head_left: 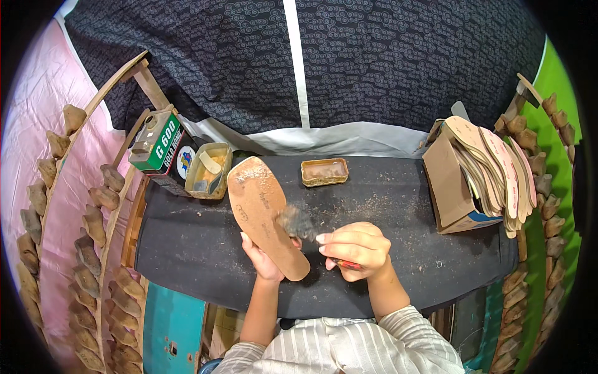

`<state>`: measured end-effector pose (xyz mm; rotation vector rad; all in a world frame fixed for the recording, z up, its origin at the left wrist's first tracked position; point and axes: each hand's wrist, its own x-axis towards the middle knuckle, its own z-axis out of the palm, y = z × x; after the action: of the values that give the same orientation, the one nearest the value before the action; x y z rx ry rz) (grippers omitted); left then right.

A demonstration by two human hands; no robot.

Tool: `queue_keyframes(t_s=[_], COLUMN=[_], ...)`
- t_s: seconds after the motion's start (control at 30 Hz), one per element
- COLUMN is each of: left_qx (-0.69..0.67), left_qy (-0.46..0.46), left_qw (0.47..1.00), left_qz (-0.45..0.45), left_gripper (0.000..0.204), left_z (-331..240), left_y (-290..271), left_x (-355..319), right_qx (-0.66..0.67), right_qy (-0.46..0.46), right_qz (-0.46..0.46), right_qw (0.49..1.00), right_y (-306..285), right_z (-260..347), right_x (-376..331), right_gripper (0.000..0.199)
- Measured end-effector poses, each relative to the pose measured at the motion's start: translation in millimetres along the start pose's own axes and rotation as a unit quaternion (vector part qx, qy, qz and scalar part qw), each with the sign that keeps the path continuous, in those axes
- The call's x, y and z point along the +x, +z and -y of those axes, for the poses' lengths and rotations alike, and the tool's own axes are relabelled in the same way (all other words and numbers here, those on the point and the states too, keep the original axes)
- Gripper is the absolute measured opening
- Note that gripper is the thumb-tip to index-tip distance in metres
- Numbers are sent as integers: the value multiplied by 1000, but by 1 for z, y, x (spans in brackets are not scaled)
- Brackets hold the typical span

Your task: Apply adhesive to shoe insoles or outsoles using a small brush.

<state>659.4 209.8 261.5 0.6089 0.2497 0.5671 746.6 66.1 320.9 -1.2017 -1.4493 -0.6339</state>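
Observation:
My left hand (264, 262) is closed around the narrower lower part of a brown shoe insole (256, 206), tilted over the black-covered table. Wet, shiny patches show on its broad upper end, and handwritten marks run along its face. In my right hand (361, 249) is a brush (298, 223), pinched by its red handle. The dark, caked bristles lie at the insole's right edge; whether they touch it I cannot tell. Beyond my hands sits a small rectangular dish (324, 181) holding a brownish, shiny substance.
A green and black metal can (161, 149) stands at the back left beside a plastic tub (208, 190) with tools in it. On the right, a cardboard box (447, 198) holds a stack of insoles (495, 165). Wooden shoe lasts (93, 225) line racks at both sides. Crumbs dot the black cloth (386, 209).

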Motion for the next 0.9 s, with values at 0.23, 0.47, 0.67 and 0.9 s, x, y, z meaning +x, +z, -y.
queue_keyframes(t_s=[0.23,0.47,0.67,0.9], left_qx=[20,-38,54,104], left_qy=[25,28,-5,-51], left_qw=[987,992,982,982], left_qz=[161,-116,183,148], left_gripper=[77,75,76,79], left_z=[4,-2,7,13], left_y=[-33,8,-35,-26], left_x=[5,-2,1,-6], right_qx=[-30,67,15,-26], right_qy=[-2,14,14,15], right_qz=[-57,34,-67,-23], right_qw=[998,997,998,999], right_y=[7,1,5,9], right_z=[-4,3,2,-2], right_x=[0,-4,1,3], right_gripper=[21,23,20,25])
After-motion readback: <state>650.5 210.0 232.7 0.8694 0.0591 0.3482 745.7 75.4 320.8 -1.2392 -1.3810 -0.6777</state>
